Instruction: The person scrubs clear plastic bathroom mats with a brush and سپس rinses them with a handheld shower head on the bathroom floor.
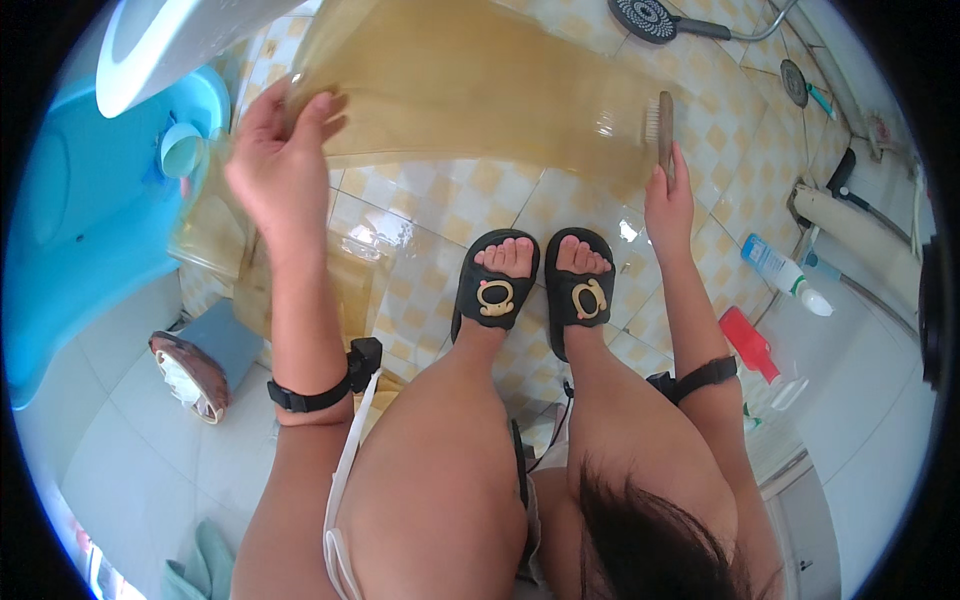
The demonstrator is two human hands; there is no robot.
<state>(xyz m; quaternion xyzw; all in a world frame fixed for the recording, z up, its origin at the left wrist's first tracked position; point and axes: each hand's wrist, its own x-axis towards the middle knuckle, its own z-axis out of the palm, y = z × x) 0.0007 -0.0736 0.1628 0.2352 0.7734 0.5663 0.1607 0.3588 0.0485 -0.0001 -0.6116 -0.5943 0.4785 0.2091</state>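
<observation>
A wide, see-through yellowish plastic sheet point(465, 90) spreads wet over the tiled floor in front of my feet. My left hand point(281, 165) pinches its left part and holds it raised, so that part of the sheet hangs down left of my wrist. In my right hand point(670, 202) is a wooden scrubbing brush point(664, 131), gripped at its near end. Its pale bristles face left, at the right end of the sheet. Whether the bristles touch the sheet I cannot tell.
A blue plastic tub point(97, 210) holding a light-blue cup point(180, 150) stands left, under a white basin point(187, 45). A shower head point(645, 19) lies at the top right. A white-and-blue bottle point(780, 266) and a red bottle point(750, 345) stand right. A waste bin point(217, 337) is left.
</observation>
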